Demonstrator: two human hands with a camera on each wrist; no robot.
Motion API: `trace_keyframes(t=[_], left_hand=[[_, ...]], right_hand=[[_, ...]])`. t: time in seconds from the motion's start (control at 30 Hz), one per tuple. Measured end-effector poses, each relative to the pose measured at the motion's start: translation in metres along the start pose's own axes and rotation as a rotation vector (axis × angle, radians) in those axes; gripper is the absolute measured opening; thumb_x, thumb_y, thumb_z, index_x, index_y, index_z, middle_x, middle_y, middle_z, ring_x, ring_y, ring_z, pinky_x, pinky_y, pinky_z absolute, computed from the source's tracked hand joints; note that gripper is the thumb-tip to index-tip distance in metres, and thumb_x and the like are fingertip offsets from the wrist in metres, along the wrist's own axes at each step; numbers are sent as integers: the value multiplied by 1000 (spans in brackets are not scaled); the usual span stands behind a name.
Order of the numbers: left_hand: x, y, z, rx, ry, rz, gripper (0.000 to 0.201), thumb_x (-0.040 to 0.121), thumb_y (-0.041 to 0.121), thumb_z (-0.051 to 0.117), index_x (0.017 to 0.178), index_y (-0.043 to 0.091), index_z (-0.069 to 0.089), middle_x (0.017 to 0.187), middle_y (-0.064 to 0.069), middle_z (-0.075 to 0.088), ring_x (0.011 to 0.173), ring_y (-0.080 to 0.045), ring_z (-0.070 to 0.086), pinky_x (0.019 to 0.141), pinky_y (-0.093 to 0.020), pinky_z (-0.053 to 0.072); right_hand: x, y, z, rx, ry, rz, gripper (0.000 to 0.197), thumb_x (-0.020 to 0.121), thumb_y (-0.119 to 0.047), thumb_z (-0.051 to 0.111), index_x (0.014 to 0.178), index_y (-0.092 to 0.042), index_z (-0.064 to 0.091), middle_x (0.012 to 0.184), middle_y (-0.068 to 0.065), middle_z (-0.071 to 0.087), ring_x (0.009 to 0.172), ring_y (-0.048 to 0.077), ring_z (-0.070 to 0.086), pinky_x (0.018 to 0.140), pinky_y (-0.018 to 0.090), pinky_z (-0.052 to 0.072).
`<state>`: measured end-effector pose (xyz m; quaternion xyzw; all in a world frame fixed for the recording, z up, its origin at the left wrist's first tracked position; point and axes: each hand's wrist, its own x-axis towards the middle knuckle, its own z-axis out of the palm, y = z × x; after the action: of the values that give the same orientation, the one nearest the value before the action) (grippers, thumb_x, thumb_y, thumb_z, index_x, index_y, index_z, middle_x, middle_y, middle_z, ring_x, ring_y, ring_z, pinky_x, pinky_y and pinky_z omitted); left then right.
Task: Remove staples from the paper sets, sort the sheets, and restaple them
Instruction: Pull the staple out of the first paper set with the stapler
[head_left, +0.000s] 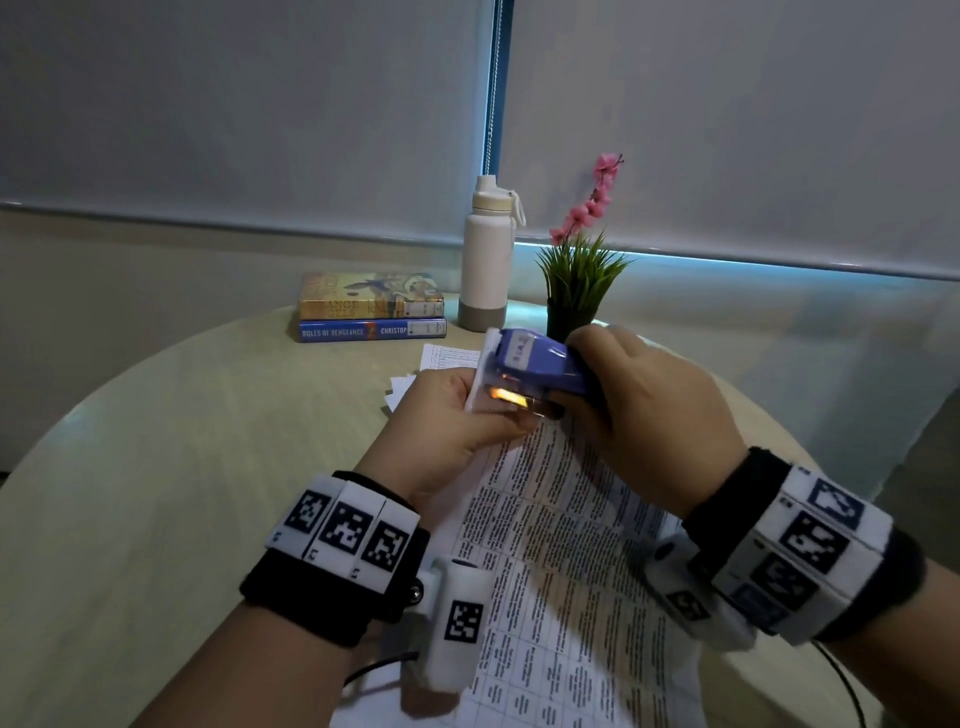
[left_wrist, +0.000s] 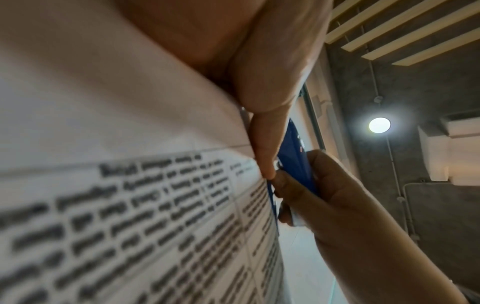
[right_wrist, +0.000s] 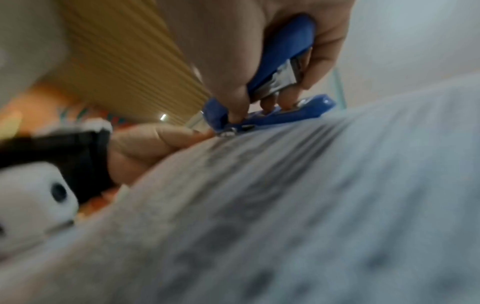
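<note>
A printed paper set is held up over the round table, its top corner pinched by the curled fingers of the left hand. A blue stapler is gripped in the closed right hand, its jaws set on that corner. The sheets are judged light, limp and easily torn, so they are best held close beside the staple point.

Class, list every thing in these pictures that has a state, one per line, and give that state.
left hand: pinches the paper set's top corner
right hand: grips the stapler
stapler: held in the air, at the paper corner
paper set: lifted off the table, printed side up
loose sheets: lying flat on the table
water bottle: upright, capped
books: closed, stacked
potted plant: upright
</note>
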<state>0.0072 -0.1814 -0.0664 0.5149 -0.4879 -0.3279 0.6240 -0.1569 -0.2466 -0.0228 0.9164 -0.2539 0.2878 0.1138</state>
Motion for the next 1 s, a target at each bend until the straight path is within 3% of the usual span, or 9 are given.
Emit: trace_keyframes(t=[0.17,0.27,0.4,0.53,0.67,0.73,0.83,0.9,1.0], left_hand=[[1,-2,0,-13,10,-3,22,75,-7,72,94,5,72,92,-14,75,86,-19,71,81,-29,56],[1,-4,0,-15,15,10,26,77,-4,72,101,7,73,97,-13,76,95,-21,71,89,-33,54],[1,-3,-1,-17,26,-15,16,76,0,74,91,6,72,85,-10,76,81,-21,72,80,-36,56],[0,-5,3,8,30,26,22,76,-4,73,92,12,74,89,-6,77,87,-17,72,86,-29,55],[3,-5,-1,-3,58,-26,12,76,3,75,86,10,72,82,-8,76,78,-22,71,83,-42,55],[4,-8,-3,20,56,-11,15,77,2,74,90,10,72,85,-7,77,83,-20,72,84,-39,56],[3,-8,-5,47,59,12,22,78,-2,72,96,9,73,91,-8,77,87,-16,72,82,-27,55],[4,-8,-6,55,33,18,23,78,-5,72,99,5,73,93,-10,76,87,-16,71,81,-26,55],[3,-9,-1,67,4,23,21,78,-3,72,96,7,73,90,-7,76,86,-14,71,81,-27,53]], right_hand=[[3,-2,1,52,31,42,33,82,-42,49,103,-17,54,86,4,60,65,31,55,49,29,37],[5,-3,5,-40,33,6,29,81,-35,61,102,-14,57,80,6,58,57,32,53,46,26,28],[5,1,9,132,48,120,26,84,-40,57,102,-22,50,87,1,60,70,33,56,54,34,42],[3,-4,12,-26,86,27,29,81,-36,62,101,-15,57,81,6,59,59,34,54,46,29,33],[7,-3,13,155,60,145,30,88,-43,54,106,-19,49,92,2,61,72,32,56,55,33,38],[8,-4,15,60,56,72,29,89,-35,56,108,-15,50,92,5,60,70,33,56,53,31,35],[9,-3,9,-11,-36,-44,30,84,-21,53,112,-11,52,94,10,59,77,33,54,60,37,44],[9,0,1,-45,-83,-89,27,83,-18,51,109,-8,54,95,11,59,83,33,55,67,38,46],[9,0,0,18,-59,-101,31,89,-17,54,118,-10,51,104,9,59,87,31,56,67,33,37]])
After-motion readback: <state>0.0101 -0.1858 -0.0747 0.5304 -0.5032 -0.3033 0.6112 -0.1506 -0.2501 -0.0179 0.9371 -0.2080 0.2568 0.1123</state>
